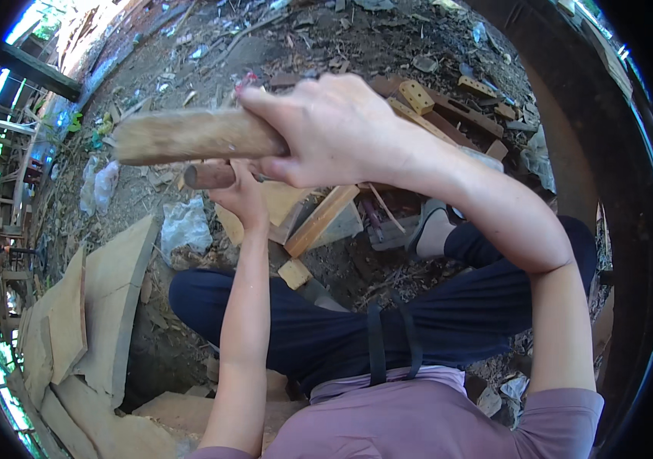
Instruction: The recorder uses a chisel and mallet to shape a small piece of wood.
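My right hand [334, 126] is closed around one end of a thick, rough wooden stick [196, 138], held level and pointing left; its far end is slightly blurred. Just below it, my left hand [244, 200] grips a round brown wooden handle [210, 177] whose flat end faces left. Whatever that handle belongs to is hidden behind my hands. The stick passes close above the handle, and I cannot tell if they touch. Under and beyond my left hand lie pale boards and a narrow wooden bar [322, 220], set at a slant.
Drilled wooden blocks [416, 97] and offcuts lie on the littered ground ahead. A small block [294, 273] rests between my bent legs. Large broken panels [116, 294] lean at the left, near a crumpled plastic bag [185, 227]. A dark curved beam [609, 138] borders the right.
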